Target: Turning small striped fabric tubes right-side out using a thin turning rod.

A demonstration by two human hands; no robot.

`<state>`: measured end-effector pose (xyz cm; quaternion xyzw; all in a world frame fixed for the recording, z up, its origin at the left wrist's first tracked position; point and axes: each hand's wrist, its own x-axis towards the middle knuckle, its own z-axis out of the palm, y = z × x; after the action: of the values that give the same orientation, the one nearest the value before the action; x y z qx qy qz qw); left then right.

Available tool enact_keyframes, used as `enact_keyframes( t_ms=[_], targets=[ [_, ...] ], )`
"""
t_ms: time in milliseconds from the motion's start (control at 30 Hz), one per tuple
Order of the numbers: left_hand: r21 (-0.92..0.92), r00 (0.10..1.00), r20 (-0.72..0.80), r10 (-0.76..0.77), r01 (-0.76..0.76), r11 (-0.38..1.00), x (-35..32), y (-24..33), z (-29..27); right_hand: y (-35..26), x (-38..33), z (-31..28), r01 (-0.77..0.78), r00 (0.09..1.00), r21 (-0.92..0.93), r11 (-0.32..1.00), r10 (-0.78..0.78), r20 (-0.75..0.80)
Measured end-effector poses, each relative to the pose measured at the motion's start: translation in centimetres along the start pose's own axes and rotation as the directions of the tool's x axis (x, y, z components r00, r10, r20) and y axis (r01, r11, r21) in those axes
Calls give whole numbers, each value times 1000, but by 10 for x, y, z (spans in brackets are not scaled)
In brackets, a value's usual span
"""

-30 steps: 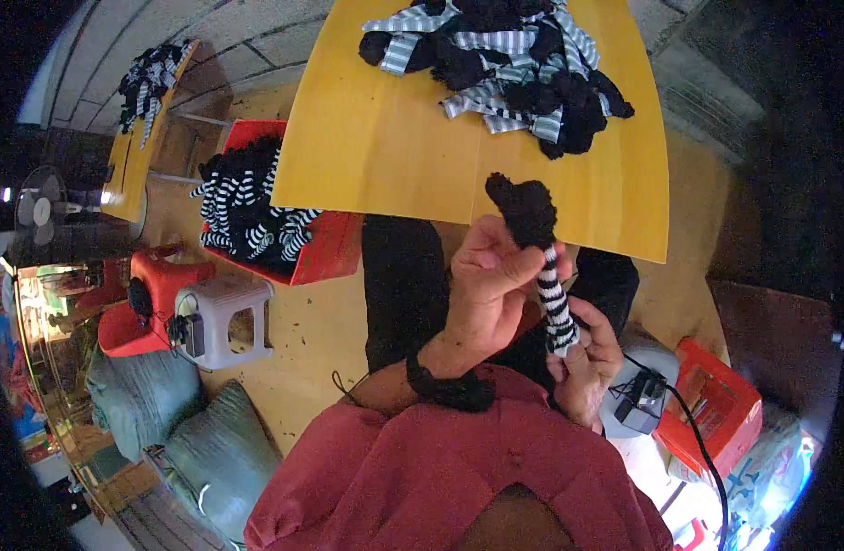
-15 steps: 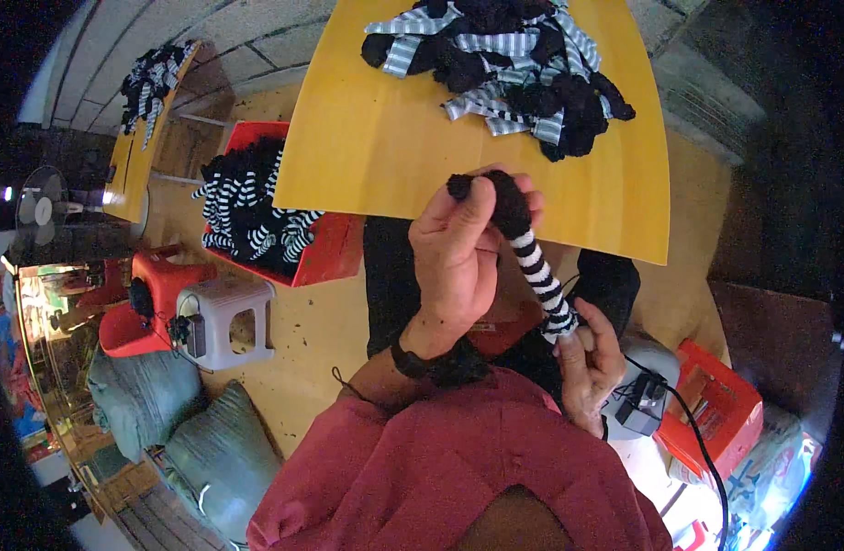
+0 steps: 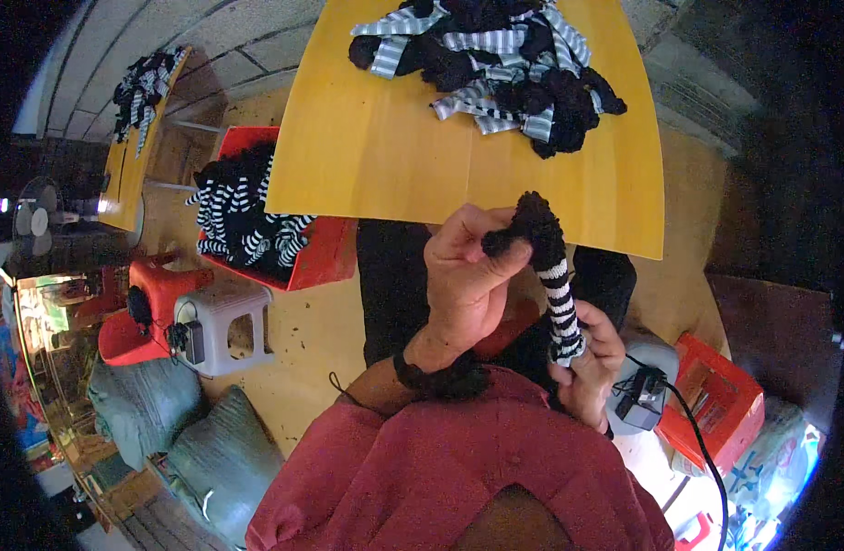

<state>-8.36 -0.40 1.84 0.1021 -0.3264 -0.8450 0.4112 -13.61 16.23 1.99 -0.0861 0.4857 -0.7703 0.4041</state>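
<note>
Between my hands is a knitted tube [image 3: 559, 298] with black and white stripes and a fuzzy black end [image 3: 540, 230]; it stands slightly tilted above my lap. My left hand [image 3: 468, 275] pinches the black end between thumb and fingers. Lower down, my right hand [image 3: 592, 363] is closed round the striped tube's bottom cuff, and its fingertips are partly hidden. Beyond my hands, a pile of similar black fuzzy pieces with grey-and-white striped fabric [image 3: 504, 73] lies on the yellow table [image 3: 367, 165].
To the left, a red bin [image 3: 325, 262] holds several striped pieces with black ends. Red [image 3: 128, 335] and grey [image 3: 224, 354] stools stand nearer, beside green sacks [image 3: 220, 459]. At right are a red crate [image 3: 715, 404] and a black cable [image 3: 697, 427]. A fan [image 3: 41, 220] stands far left.
My left hand has moved slightly lower, and the tube's black end now stands up above its fingertips. The tube has turned more upright. My right hand keeps its hold on the cuff.
</note>
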Motion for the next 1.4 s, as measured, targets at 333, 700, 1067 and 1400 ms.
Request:
enact_keyframes(
  t_ms=[333,700,1067,1400],
  targets=[
    [-28,996,-48,-71,70,997,8,15,10,-4,5,8,-69,998,-226,972,65,-23],
    [-47,979,-51,-197,195,980,20,18,15,2,2,-1,165,965,-805,570,-260,14],
    [-313,945,-112,-307,260,913,30,21,9,5,5,-2,321,910,-861,394,-381,164],
    [-435,962,-13,-273,241,868,21,14,12,21,7,0,321,879,-844,429,-467,96]
  ],
)
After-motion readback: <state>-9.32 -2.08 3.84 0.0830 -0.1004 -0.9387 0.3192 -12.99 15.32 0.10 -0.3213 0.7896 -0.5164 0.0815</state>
